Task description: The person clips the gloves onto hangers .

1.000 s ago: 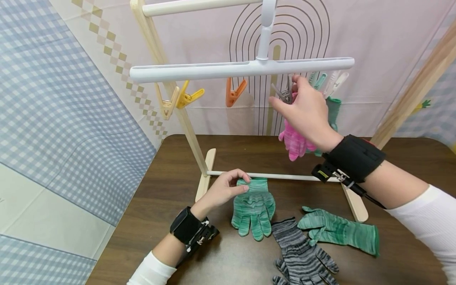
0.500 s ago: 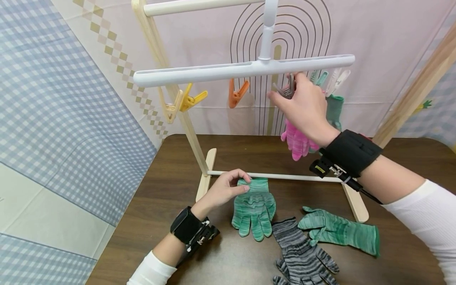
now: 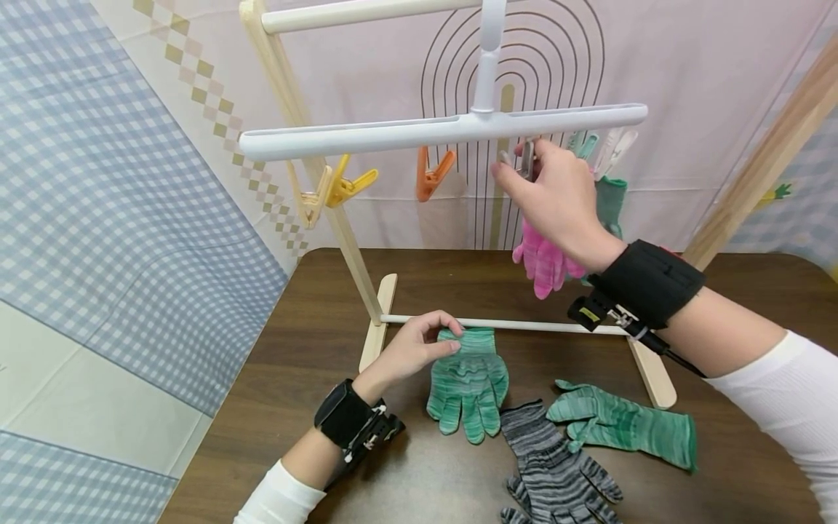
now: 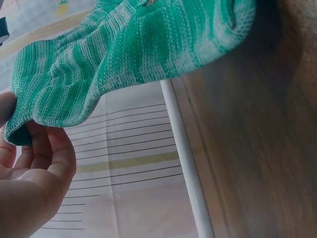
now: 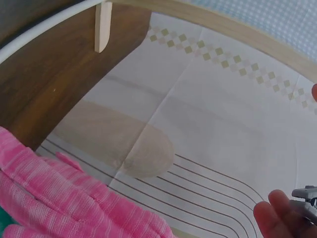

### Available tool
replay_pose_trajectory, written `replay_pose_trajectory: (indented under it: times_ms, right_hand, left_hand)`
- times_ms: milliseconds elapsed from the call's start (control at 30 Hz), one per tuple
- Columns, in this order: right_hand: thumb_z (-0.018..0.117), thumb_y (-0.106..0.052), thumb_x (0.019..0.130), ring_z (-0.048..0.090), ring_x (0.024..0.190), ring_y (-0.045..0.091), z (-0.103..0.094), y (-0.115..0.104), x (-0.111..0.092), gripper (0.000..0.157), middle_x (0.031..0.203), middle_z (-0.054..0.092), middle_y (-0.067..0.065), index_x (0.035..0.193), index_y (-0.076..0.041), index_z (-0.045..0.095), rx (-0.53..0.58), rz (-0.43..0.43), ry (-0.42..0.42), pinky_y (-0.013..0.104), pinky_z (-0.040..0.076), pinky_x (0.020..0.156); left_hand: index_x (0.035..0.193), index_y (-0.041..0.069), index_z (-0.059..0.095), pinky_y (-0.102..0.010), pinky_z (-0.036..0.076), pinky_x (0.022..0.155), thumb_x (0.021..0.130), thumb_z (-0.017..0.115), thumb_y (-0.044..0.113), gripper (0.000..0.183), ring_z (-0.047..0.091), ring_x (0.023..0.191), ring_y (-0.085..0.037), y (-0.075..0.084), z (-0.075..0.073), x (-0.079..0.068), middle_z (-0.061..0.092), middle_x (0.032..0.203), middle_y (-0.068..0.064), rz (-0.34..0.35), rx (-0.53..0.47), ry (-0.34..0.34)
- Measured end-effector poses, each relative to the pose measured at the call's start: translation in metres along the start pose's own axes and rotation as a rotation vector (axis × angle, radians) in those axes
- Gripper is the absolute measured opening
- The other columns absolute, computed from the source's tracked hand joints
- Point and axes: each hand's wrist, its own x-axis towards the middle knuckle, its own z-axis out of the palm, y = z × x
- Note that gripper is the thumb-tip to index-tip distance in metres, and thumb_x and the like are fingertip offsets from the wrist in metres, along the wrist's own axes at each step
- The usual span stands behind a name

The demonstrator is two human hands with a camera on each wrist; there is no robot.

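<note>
My left hand (image 3: 411,348) pinches the cuff of a green striped knit glove (image 3: 468,389), whose fingers hang toward me low over the table. In the left wrist view, the same glove (image 4: 143,47) stretches away from the curled fingers at its cuff. Up under the white hanger bar (image 3: 366,136), my right hand (image 3: 564,200) holds a grey clothespin (image 3: 527,159) between thumb and fingers. Just behind that hand hangs a pink glove (image 3: 543,262), its upper part hidden; the right wrist view shows it large (image 5: 74,198) at lower left.
Beige (image 3: 309,196), yellow (image 3: 349,188) and orange (image 3: 432,175) clothespins hang along the bar's left side. Mint (image 3: 585,144) and white (image 3: 615,149) ones hang at right, above another green glove (image 3: 611,204). On the table (image 3: 314,291) lie a grey striped glove (image 3: 556,466) and a green one (image 3: 628,426).
My right hand has turned the grey clothespin and drawn its thumb and fingers closer together on it. The hanger has swayed slightly. My left hand stays nearly still with the green glove.
</note>
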Motion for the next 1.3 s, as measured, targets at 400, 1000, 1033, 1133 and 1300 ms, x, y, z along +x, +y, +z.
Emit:
replay_pose_trajectory:
  times_ms: [400,1000,1033,1133,1300]
  right_hand:
    - [0.05,-0.042,0.085,0.034,0.048,0.011,-0.003,-0.003,-0.005,0.036,0.059,0.045,0.002,0.093,-0.007,0.057,0.135,0.029,-0.09,0.025,0.023,0.046]
    - [0.052,-0.04,0.085,0.034,0.048,0.007,-0.003,-0.004,-0.007,0.033,0.061,0.057,-0.006,0.086,-0.008,0.059,0.232,0.039,-0.127,0.026,0.026,0.049]
    - [0.052,-0.04,0.085,0.034,0.048,0.008,-0.003,-0.004,-0.007,0.032,0.061,0.057,-0.006,0.085,-0.008,0.059,0.236,0.04,-0.128,0.026,0.026,0.049]
    - [0.052,-0.039,0.085,0.034,0.047,0.007,-0.004,-0.005,-0.008,0.032,0.059,0.055,-0.006,0.085,-0.008,0.059,0.246,0.046,-0.131,0.025,0.026,0.047]
    - [0.052,-0.039,0.085,0.031,0.044,0.007,-0.003,-0.005,-0.008,0.031,0.053,0.05,-0.005,0.085,-0.009,0.059,0.249,0.043,-0.131,0.026,0.023,0.044]
  left_hand:
    - [0.096,-0.002,0.054,-0.02,0.037,0.062,0.084,0.054,0.001,0.012,0.045,0.076,-0.017,0.009,-0.001,0.006,0.055,0.1,-0.015,0.018,-0.049,0.023]
    - [0.097,-0.002,0.052,-0.021,0.035,0.062,0.085,0.054,0.004,0.013,0.043,0.073,-0.011,0.029,0.002,0.019,0.053,0.107,-0.016,0.093,-0.113,0.104]
    - [0.097,-0.002,0.052,-0.021,0.035,0.063,0.085,0.054,0.004,0.013,0.044,0.075,-0.011,0.031,0.002,0.02,0.053,0.108,-0.016,0.097,-0.116,0.112]
    - [0.097,-0.004,0.052,-0.02,0.035,0.064,0.085,0.053,0.003,0.013,0.045,0.077,-0.011,0.037,0.003,0.025,0.053,0.109,-0.017,0.118,-0.129,0.135]
    - [0.096,-0.007,0.051,-0.019,0.038,0.068,0.085,0.052,0.0,0.013,0.049,0.084,-0.01,0.046,0.004,0.036,0.052,0.109,-0.02,0.171,-0.164,0.178]
